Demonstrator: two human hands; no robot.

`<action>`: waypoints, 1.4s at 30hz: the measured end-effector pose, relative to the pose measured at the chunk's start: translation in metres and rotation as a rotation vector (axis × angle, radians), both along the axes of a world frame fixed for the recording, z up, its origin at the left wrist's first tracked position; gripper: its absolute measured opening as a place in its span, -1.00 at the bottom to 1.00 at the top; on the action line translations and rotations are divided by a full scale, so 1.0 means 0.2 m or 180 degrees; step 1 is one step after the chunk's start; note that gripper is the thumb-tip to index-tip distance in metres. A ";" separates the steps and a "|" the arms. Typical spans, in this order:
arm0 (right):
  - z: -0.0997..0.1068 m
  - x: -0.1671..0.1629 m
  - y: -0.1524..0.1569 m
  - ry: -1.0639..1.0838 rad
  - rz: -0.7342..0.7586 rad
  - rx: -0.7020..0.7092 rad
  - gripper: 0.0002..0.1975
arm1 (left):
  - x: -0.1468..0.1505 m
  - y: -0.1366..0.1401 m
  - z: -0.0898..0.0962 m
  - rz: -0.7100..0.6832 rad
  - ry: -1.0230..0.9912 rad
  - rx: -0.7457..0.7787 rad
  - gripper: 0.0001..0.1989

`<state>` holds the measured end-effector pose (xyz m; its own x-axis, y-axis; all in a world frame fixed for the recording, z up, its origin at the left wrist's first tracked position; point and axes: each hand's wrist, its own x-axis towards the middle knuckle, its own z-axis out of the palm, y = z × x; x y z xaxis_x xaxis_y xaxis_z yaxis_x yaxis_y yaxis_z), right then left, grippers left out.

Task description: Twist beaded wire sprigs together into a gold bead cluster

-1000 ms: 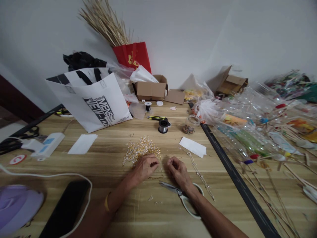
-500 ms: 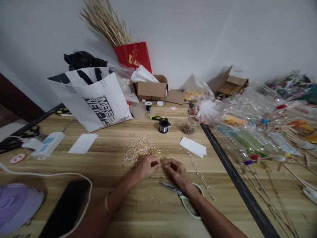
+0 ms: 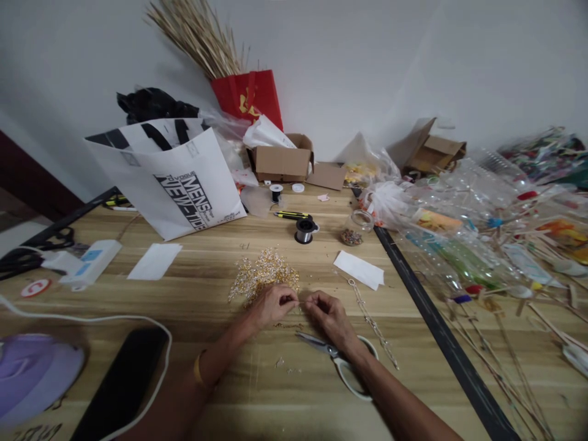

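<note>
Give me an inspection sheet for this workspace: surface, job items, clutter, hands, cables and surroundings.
Surface: wood-grain tabletop, loose small bits on it.
Job's things: heap of gold and clear pieces; chain; scissors, partly under the right forearm; spool of silvery wire.
Clutter: plastic bottles at right; black phone at left.
Hands: left hand and right hand appear to pinch a fine strand.
Cables: white cable curves around the phone; plug in power strip.
Surroundings: grey wall behind; red bag against it.

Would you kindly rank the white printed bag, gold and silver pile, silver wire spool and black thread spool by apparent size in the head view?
1. White printed bag
2. Gold and silver pile
3. Silver wire spool
4. Black thread spool
</note>
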<state>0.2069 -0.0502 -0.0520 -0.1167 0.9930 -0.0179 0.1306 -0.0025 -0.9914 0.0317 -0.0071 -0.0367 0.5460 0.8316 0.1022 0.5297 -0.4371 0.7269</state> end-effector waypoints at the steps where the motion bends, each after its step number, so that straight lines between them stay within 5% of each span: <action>1: 0.00 0.00 0.00 0.0010 0.0015 -0.0004 -0.76 | 0.00 0.00 0.00 -0.0016 0.0015 0.0003 -0.91; 11: -0.01 0.01 0.00 0.0076 0.0048 -0.0112 -0.75 | -0.05 0.03 0.03 -0.0099 0.0148 0.0033 -0.90; 19: 0.02 0.01 -0.01 0.0546 -0.0178 -0.0318 -0.70 | -0.12 0.05 0.07 -0.0551 0.0865 0.0111 -0.87; 29: 0.05 0.00 0.00 0.0867 -0.0352 -0.0319 -0.68 | -0.13 -0.01 0.11 -0.0488 0.1359 0.0544 -0.88; 42: 0.05 0.00 0.00 0.0816 -0.0328 -0.0253 -0.70 | 0.02 -0.08 0.08 -0.0683 0.0806 0.0274 -0.91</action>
<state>0.2069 -0.0503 -0.0419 -0.0261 0.9965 -0.0789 -0.1295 -0.0816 -0.9882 0.0352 -0.0232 -0.0209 0.7246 0.6891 0.0058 0.5779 -0.6121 0.5398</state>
